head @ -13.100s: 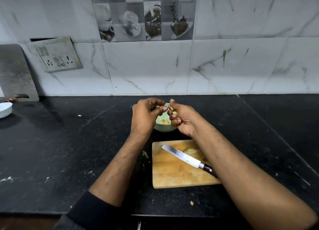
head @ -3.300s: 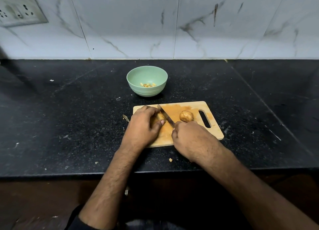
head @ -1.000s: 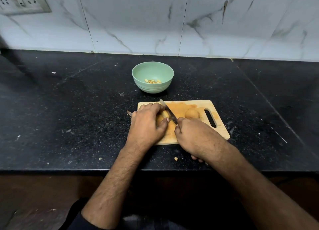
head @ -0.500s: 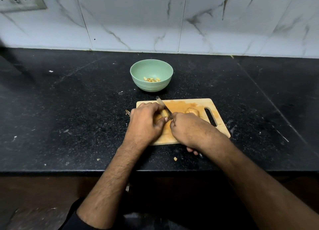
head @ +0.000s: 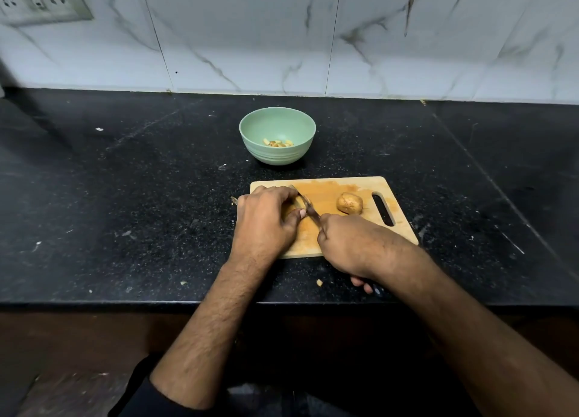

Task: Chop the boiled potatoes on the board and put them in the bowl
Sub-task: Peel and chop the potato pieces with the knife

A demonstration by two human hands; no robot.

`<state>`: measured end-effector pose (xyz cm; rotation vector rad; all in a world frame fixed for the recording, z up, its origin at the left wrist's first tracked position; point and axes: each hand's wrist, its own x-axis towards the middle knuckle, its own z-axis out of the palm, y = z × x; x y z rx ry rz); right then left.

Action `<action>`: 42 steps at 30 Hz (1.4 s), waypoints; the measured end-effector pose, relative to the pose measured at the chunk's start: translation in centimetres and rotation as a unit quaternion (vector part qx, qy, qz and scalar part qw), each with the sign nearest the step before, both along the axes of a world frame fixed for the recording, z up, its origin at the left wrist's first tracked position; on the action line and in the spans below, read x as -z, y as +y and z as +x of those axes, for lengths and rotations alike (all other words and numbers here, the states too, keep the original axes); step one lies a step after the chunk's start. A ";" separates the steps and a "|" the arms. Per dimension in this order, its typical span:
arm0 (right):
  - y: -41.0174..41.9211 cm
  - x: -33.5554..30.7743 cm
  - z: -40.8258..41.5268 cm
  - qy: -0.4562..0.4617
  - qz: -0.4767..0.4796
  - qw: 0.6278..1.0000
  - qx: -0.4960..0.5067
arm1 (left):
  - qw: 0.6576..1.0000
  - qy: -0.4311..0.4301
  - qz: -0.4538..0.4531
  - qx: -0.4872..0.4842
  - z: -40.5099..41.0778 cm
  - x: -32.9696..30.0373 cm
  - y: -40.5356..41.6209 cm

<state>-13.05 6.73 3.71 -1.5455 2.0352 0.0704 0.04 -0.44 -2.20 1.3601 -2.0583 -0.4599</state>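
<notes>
A wooden cutting board (head: 398,231) lies on the black counter. My left hand (head: 266,222) curls over a potato (head: 296,204) at the board's left side, hiding most of it. My right hand (head: 351,244) grips the knife (head: 308,208) by its handle, and the blade runs diagonally against the potato beside my left thumb. A second whole potato (head: 349,203) sits on the board to the right, near the handle slot. Behind the board stands a green bowl (head: 277,125) with several chopped potato pieces (head: 278,143) in it.
Small potato scraps (head: 319,282) lie on the black counter (head: 125,197) near its front edge. A white marble-tile wall rises behind, with a switch socket (head: 37,0) at the top left.
My right hand has drawn back toward the counter's front edge with the knife, uncovering the second potato. My left hand stays on the potato.
</notes>
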 end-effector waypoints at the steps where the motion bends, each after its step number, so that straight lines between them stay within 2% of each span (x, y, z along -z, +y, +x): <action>1: 0.3 -0.2 0.0 0.006 0.000 1.000 -0.003 | 1.000 -0.005 0.000 -0.001 0.0 0.0 0.0; 13: 4.5 -0.5 -0.5 0.002 0.013 1.000 0.001 | 1.000 -0.023 0.013 -0.003 -0.1 -0.6 0.5; 19: 5.9 -2.4 -1.9 -0.030 0.031 0.999 0.020 | 1.000 -0.017 0.005 0.005 0.0 -0.2 0.5; 22: 6.2 -3.0 -2.2 -0.045 -0.014 0.998 0.035 | 0.999 -0.030 -0.004 0.014 0.0 0.2 0.4; 25: 5.3 -2.6 -2.2 -0.047 -0.073 0.994 0.060 | 0.997 -0.079 -0.015 0.014 -0.5 0.4 0.3; 28: 4.5 -1.8 -2.2 -0.033 -0.056 0.995 0.071 | 0.989 -0.146 -0.004 -0.011 -1.5 0.2 0.4; 32: 4.4 -1.1 -2.4 -0.040 -0.051 0.995 0.073 | 0.984 -0.166 -0.003 -0.070 -3.2 -0.2 0.5; 34: 4.5 -1.1 -2.5 -0.050 -0.053 0.994 0.076 | 0.986 -0.149 -0.001 -0.071 -3.6 -0.3 0.2; 37: 4.7 -1.1 -2.7 -0.052 -0.057 0.994 0.077 | 0.996 -0.070 0.021 -0.051 -3.2 -0.3 -0.2; 42: 4.4 -0.5 -2.4 -0.045 -0.065 0.995 0.062 | 0.998 0.013 0.061 0.013 -1.4 -0.4 -0.6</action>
